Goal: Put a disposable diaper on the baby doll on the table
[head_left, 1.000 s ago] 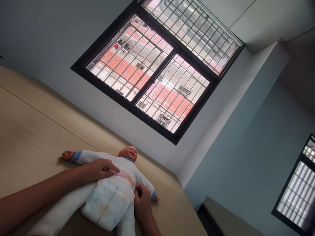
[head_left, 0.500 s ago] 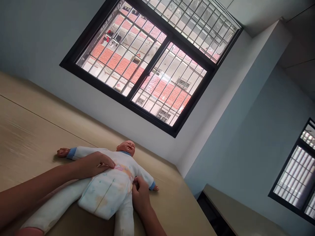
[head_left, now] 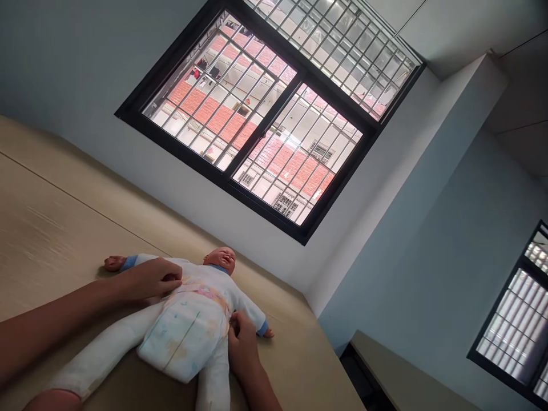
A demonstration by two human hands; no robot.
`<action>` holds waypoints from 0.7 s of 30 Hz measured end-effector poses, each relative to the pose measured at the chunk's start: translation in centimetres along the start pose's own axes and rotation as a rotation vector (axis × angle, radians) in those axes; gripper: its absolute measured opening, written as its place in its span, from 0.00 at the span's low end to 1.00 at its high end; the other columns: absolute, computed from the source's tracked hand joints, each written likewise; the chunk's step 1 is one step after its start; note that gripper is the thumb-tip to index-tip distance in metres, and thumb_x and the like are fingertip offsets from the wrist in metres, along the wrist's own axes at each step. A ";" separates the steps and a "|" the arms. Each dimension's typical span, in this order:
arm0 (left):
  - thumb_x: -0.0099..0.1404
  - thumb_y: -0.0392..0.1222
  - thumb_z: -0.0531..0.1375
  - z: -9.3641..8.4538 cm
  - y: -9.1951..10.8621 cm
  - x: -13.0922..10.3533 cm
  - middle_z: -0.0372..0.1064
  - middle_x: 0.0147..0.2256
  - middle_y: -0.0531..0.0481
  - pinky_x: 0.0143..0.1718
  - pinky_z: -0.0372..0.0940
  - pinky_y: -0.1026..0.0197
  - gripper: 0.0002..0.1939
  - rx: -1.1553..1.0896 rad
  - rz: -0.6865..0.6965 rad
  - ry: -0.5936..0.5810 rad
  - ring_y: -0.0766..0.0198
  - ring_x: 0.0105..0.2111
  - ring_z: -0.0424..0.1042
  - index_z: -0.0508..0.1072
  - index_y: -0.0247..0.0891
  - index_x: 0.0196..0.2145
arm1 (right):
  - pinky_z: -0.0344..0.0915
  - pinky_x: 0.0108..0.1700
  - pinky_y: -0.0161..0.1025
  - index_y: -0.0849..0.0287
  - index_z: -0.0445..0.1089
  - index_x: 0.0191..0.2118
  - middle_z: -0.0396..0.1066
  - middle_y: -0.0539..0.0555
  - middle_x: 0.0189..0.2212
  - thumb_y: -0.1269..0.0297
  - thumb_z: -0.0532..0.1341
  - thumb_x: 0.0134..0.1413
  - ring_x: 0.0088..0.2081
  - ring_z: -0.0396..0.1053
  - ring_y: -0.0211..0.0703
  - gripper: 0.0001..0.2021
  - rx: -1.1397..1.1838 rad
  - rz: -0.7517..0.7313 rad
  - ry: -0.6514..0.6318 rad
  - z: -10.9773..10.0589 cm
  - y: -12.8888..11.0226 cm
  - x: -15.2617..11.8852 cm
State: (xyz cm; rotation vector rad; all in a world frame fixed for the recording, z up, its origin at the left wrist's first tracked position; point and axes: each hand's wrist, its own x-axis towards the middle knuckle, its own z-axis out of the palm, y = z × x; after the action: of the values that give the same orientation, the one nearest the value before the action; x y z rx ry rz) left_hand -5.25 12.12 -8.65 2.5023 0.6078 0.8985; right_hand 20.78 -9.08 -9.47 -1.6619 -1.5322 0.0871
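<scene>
A baby doll (head_left: 220, 279) lies on its back on the desk (head_left: 38, 228), its head towards the wall (head_left: 188, 197) below the barred window (head_left: 274, 137) and its legs towards the person, so that its front faces up within reach of both hands. Its arms, in white sleeves with blue cuffs, are spread wide, which leaves both sides of the waist accessible. The diaper (head_left: 177, 339) covers the hips, its broad front panel uppermost and its colored waistband (head_left: 208, 292) running across the belly over the white top. The legs are parted, one stretching towards the near left; this seems to give the panel room to lie fairly flat between them. The left hand (head_left: 149, 279) reaches over from the side, thumb and fingers pinched on the diaper's waist edge, probably so that this side stays drawn snug. The right hand (head_left: 243, 342) is at the opposite edge, touching it with thumb and forefinger curled in; whether they grip the material or merely press it cannot be told. With one hand at each side, the waist is likely kept level, and the doll's body is less apt to slide or roll.
</scene>
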 end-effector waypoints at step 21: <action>0.65 0.45 0.55 -0.2 -0.4 0.1 0.72 0.26 0.53 0.31 0.53 0.61 0.12 0.069 -0.004 -0.048 0.62 0.28 0.66 0.75 0.40 0.30 | 0.49 0.30 0.37 0.58 0.65 0.29 0.60 0.46 0.21 0.70 0.54 0.51 0.26 0.55 0.39 0.04 0.003 -0.003 -0.012 -0.1 0.2 0.0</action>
State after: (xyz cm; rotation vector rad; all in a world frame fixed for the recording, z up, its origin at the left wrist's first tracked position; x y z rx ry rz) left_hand -5.44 12.53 -8.69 2.5753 0.6383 0.8266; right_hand 21.00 -9.13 -9.56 -1.6589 -1.5430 0.0980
